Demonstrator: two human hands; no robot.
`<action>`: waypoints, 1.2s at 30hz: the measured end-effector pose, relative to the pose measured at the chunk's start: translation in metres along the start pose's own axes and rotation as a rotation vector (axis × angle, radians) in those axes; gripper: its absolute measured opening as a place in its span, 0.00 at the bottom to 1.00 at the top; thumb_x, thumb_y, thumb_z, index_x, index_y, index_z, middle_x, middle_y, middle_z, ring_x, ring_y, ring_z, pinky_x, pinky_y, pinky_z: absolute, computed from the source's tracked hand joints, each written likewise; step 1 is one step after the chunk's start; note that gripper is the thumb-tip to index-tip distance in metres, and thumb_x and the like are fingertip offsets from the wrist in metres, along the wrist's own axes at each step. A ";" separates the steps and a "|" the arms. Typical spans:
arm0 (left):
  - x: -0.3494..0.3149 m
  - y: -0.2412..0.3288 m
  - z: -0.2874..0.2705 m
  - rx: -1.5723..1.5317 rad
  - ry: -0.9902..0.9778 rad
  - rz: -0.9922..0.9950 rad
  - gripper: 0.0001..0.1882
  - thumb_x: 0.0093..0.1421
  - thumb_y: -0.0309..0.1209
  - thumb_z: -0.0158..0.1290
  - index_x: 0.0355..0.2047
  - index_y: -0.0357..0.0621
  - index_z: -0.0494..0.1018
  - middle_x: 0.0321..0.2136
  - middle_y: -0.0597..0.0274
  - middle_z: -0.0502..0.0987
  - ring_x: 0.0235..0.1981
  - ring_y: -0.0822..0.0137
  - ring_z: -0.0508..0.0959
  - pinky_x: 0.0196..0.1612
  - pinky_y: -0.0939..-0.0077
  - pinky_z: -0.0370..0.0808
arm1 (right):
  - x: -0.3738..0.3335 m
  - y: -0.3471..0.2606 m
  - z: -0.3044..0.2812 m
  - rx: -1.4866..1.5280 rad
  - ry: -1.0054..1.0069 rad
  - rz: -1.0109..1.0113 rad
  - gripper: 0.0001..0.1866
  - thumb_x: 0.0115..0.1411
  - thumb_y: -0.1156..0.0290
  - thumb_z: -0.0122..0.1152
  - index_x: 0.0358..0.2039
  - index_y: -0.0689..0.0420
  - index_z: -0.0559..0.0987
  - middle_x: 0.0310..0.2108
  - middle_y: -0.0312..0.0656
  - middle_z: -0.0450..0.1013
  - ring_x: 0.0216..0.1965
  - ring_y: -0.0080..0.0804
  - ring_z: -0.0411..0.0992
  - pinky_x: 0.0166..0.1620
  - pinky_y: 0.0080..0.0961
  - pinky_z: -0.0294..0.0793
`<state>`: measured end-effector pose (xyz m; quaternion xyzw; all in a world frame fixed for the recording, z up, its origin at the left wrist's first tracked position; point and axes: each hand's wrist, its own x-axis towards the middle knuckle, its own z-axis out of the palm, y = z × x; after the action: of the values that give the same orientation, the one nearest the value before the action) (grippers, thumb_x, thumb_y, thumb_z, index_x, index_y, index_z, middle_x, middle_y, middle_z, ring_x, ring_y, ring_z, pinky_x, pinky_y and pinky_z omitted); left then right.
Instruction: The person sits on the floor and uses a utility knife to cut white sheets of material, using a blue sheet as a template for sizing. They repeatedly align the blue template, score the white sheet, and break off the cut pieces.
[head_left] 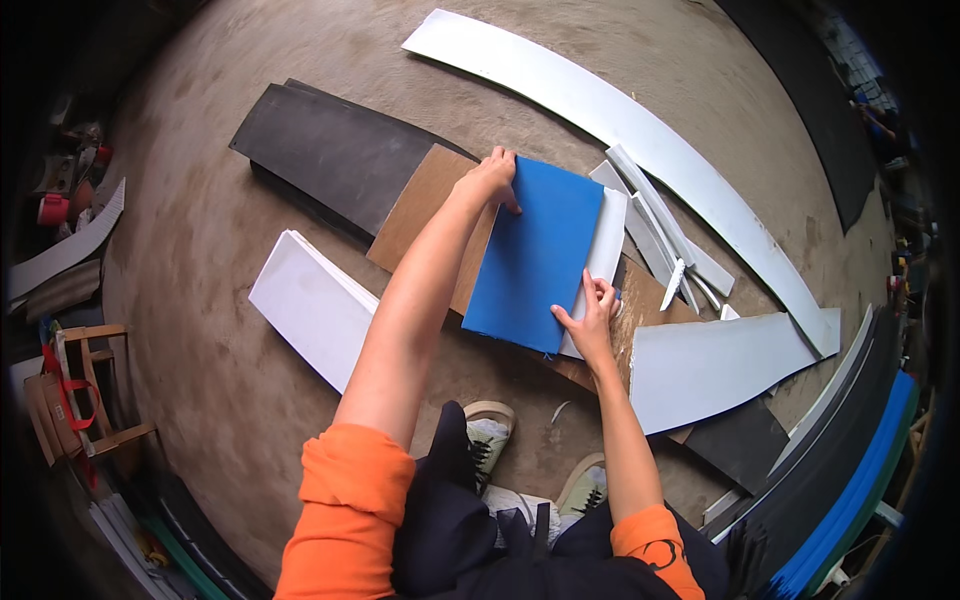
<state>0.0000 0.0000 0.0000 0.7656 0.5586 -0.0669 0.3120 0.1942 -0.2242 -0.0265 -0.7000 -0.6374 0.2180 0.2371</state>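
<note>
A blue rectangular sheet (540, 250) lies over a white sheet (606, 240), whose right strip shows past the blue edge. Both rest across a brown board (415, 205). My left hand (490, 178) grips the blue sheet's upper left edge, its fingers curled over the far end and its thumb on top. At the lower right edge, my right hand (593, 312) has its thumb on the blue sheet and a finger along the edge. Its other fingers are curled, and a small blue bit of something shows beside them, too hidden to name.
Dark sheets (340, 150) lie stacked at left, near a white stack (310, 300). A long white strip (620, 120) curves across the far right. White offcuts (655, 215) and a white panel (700, 370) lie right. A wooden frame (95, 390) is far left; rolled sheets (850, 480) line the right.
</note>
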 end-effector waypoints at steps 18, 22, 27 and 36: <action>-0.038 0.025 0.013 0.418 0.477 0.506 0.46 0.39 0.35 0.63 0.57 0.47 0.51 0.55 0.56 0.56 0.57 0.58 0.57 0.58 0.56 0.55 | 0.000 -0.009 -0.007 0.026 -0.034 0.047 0.43 0.39 0.59 0.68 0.56 0.54 0.61 0.46 0.44 0.53 0.43 0.39 0.53 0.50 0.34 0.54; -0.141 0.020 0.062 0.232 0.239 0.629 0.54 0.37 0.58 0.57 0.60 0.52 0.45 0.60 0.54 0.43 0.62 0.53 0.43 0.60 0.45 0.35 | 0.003 -0.002 -0.001 0.047 0.015 0.061 0.43 0.38 0.59 0.69 0.56 0.50 0.60 0.47 0.41 0.53 0.45 0.39 0.55 0.48 0.43 0.55; -0.175 0.030 0.093 0.302 0.237 0.484 0.58 0.28 0.62 0.58 0.60 0.62 0.47 0.61 0.53 0.40 0.62 0.46 0.35 0.52 0.27 0.30 | 0.002 -0.004 -0.005 0.027 0.000 0.030 0.44 0.37 0.59 0.69 0.56 0.50 0.59 0.47 0.41 0.53 0.45 0.40 0.54 0.48 0.42 0.56; -0.173 0.033 0.096 0.148 0.393 0.439 0.54 0.26 0.49 0.65 0.57 0.68 0.54 0.60 0.45 0.43 0.59 0.34 0.40 0.54 0.37 0.52 | 0.004 -0.006 -0.008 -0.012 -0.044 0.063 0.46 0.36 0.57 0.69 0.56 0.51 0.58 0.48 0.44 0.51 0.46 0.42 0.53 0.49 0.41 0.56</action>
<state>-0.0098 -0.1992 0.0152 0.8871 0.4229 0.1110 0.1483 0.1944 -0.2207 -0.0164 -0.7162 -0.6213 0.2370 0.2120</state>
